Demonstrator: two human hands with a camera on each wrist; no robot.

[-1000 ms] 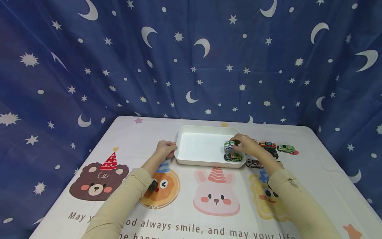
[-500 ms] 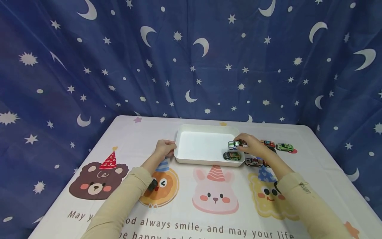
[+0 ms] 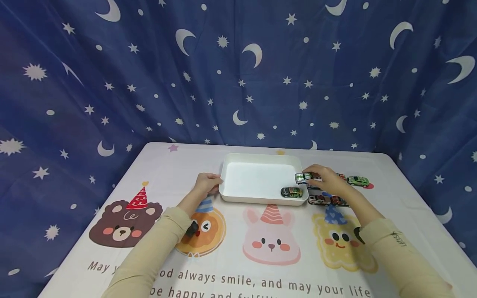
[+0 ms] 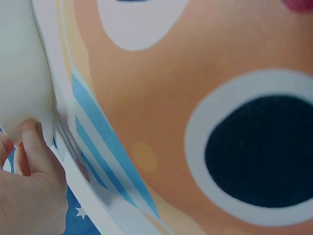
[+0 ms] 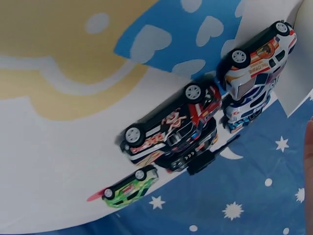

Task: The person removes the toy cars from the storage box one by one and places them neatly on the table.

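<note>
My left hand (image 3: 205, 183) grips the left rim of a shallow white tray (image 3: 257, 199); in the left wrist view, the thumb (image 4: 35, 142) presses against the tray wall (image 4: 24, 73). At the opposite end, my right hand (image 3: 327, 180) pinches a white and green toy car (image 3: 302, 178) over the tray's right rim. A dark toy car (image 3: 291, 192) with orange and green markings sits inside the tray, at its front right corner. Only a sliver of the right hand (image 5: 309, 171) shows in the right wrist view, and the held car is not visible there.
Several more toy cars stand right of the tray, partly behind my right hand, including a green one (image 3: 357, 181) and a red and black one (image 5: 176, 127). A printed white tablecloth (image 3: 223, 269) covers the table. A blue star curtain (image 3: 238, 82) hangs behind.
My right hand has carried the white and green car rightward, from inside the tray to its right rim. The left hand keeps its grip on the tray, and the dark car stays inside.
</note>
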